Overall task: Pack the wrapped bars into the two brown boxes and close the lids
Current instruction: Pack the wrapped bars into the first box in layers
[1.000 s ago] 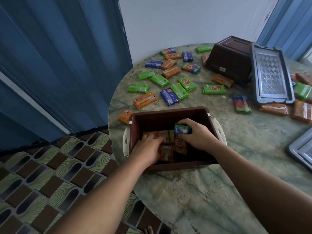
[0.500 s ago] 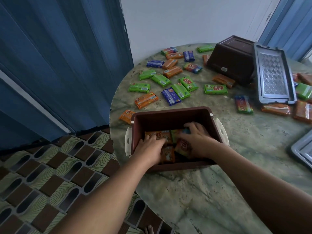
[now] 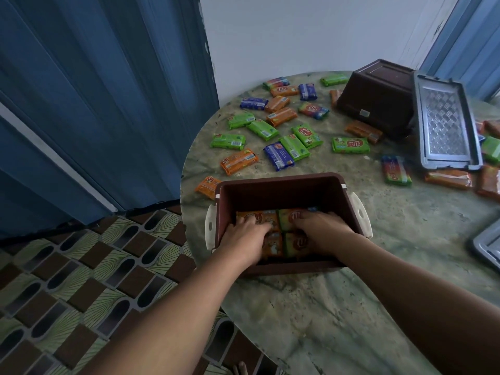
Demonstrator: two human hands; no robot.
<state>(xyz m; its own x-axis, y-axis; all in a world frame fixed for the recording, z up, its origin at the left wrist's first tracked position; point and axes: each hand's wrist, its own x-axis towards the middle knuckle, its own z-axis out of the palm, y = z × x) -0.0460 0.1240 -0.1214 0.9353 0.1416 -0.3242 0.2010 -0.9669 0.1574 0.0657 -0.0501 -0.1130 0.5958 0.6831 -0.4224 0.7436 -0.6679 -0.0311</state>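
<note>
Near brown box open, close to round table edge nearest the body; left wall just short of rim over tiled floor. White latches on both short sides. Bare marble in front and to the right of box. Second brown box overturned at far side, grey lid against it; another lid at right edge.

Both hands inside near box. Left hand flat, fingers extended, pressing on packed orange bars. Right hand palm down on adjacent packed bars, fingers extended; grip none visible. Loose wrapped bars scattered beyond box, well apart from fingers.
</note>
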